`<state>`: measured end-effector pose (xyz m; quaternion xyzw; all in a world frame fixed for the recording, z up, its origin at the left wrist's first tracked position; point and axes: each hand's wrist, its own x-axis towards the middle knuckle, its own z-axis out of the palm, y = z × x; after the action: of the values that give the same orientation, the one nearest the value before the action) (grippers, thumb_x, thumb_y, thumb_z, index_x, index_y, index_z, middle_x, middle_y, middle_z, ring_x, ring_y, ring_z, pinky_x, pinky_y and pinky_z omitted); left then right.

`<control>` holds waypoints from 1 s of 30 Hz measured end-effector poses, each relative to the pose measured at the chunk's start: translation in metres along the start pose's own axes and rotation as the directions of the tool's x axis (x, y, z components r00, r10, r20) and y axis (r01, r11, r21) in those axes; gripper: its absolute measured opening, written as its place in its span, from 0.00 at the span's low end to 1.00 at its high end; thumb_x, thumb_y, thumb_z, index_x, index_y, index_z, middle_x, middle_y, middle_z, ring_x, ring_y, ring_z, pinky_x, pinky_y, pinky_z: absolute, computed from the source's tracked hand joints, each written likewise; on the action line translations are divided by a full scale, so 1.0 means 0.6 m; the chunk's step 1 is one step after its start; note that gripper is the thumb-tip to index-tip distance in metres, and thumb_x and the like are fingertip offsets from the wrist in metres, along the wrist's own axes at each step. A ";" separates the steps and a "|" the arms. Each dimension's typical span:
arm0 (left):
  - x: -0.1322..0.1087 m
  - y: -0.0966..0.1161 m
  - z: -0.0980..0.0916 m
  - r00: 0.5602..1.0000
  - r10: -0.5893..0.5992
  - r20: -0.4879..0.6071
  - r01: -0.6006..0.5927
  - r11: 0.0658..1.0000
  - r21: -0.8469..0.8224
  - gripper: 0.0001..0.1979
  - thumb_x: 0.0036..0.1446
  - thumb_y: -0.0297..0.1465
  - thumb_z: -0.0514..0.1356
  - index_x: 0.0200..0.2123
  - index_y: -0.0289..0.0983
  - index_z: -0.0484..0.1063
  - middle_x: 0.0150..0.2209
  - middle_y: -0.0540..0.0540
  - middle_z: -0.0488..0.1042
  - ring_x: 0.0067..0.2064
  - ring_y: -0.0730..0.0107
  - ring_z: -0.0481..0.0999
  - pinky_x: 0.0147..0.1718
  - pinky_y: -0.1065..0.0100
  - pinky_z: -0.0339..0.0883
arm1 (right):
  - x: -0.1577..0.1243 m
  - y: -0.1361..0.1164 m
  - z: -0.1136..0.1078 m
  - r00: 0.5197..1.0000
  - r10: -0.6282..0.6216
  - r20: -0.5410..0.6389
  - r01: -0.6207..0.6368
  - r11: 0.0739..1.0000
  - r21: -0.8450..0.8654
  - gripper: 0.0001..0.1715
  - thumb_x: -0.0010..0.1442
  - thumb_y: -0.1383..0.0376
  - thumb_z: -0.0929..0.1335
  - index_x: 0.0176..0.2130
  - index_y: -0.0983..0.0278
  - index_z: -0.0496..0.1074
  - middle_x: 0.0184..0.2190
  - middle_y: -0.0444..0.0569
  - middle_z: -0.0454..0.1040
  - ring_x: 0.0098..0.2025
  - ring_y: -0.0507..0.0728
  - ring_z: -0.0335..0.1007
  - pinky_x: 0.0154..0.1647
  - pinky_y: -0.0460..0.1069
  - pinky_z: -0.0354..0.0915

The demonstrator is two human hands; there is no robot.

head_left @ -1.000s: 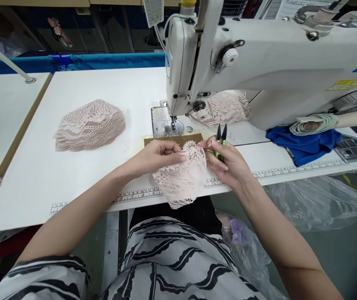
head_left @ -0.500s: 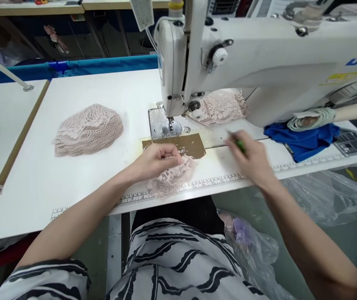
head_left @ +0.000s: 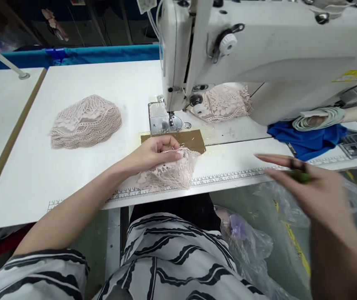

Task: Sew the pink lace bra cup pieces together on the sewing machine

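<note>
My left hand (head_left: pixel 156 154) pinches a pale pink lace piece (head_left: pixel 175 171) between thumb and fingers, at the table's front edge over the printed ruler. Beyond it lies a brown plate (head_left: pixel 193 139), partly covered by that hand, just before the sewing machine's needle area (head_left: pixel 169 121). Off to the right, past the table's front edge, my right hand (head_left: pixel 312 183) is blurred by motion. A small green tool (head_left: pixel 300 176), seemingly thread snips, is tucked in its palm, while thumb and forefinger point left, apart.
A stack of lace pieces (head_left: pixel 86 123) sits on the left of the table. More lace (head_left: pixel 223 104) lies behind the needle, under the machine arm (head_left: pixel 278 41). At the right are blue cloth (head_left: pixel 309 137) and a coil of pale green cord (head_left: pixel 317 118). Plastic bags (head_left: pixel 250 246) hang below.
My right hand has swung right and toward me, away from the machine, with the green tool in it. My left hand keeps the lace in place, which now spreads flatter. The view has tilted down slightly.
</note>
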<state>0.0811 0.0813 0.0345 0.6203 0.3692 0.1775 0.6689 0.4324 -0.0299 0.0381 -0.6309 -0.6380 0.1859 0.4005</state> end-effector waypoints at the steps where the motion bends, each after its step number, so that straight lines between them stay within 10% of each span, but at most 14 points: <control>1: 0.000 -0.001 0.001 1.000 0.002 0.009 -0.002 1.000 -0.020 0.14 0.57 0.40 0.69 0.40 0.39 0.70 0.21 0.58 0.59 0.20 0.81 0.50 0.18 0.73 0.41 | 0.011 -0.023 0.042 0.993 0.011 0.121 -0.019 0.998 0.060 0.21 0.54 0.54 0.78 0.49 0.52 0.81 0.45 0.52 0.81 0.35 0.59 0.75 0.27 0.51 0.65; 3: 0.000 -0.002 0.001 1.000 0.010 0.019 -0.009 0.998 -0.068 0.15 0.56 0.38 0.70 0.39 0.39 0.69 0.23 0.57 0.63 0.20 0.82 0.53 0.18 0.75 0.45 | 0.034 -0.065 0.119 0.956 0.007 0.292 -0.082 0.965 0.248 0.31 0.53 0.50 0.78 0.54 0.55 0.77 0.46 0.51 0.79 0.39 0.60 0.74 0.30 0.51 0.67; 8: 0.003 -0.007 -0.008 0.997 0.059 0.049 -0.050 0.986 -0.161 0.19 0.54 0.38 0.71 0.37 0.37 0.66 0.30 0.54 0.69 0.26 0.80 0.67 0.22 0.77 0.59 | 0.067 -0.106 0.213 0.944 0.055 0.327 -0.204 0.874 0.440 0.25 0.52 0.44 0.76 0.31 0.63 0.75 0.28 0.45 0.71 0.31 0.54 0.65 0.33 0.49 0.62; 30: 0.007 -0.008 -0.018 0.996 0.051 0.078 -0.043 0.994 -0.099 0.15 0.56 0.36 0.70 0.43 0.37 0.75 0.37 0.50 0.74 0.34 0.78 0.73 0.33 0.75 0.66 | 0.068 -0.096 0.199 0.960 -0.021 0.280 -0.134 0.843 0.522 0.21 0.56 0.50 0.76 0.29 0.63 0.71 0.24 0.40 0.60 0.26 0.50 0.52 0.27 0.48 0.50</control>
<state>0.0752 0.0912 0.0291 0.6021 0.3181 0.1860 0.7083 0.3106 0.0333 0.0196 -0.4807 -0.5909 0.4537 0.4625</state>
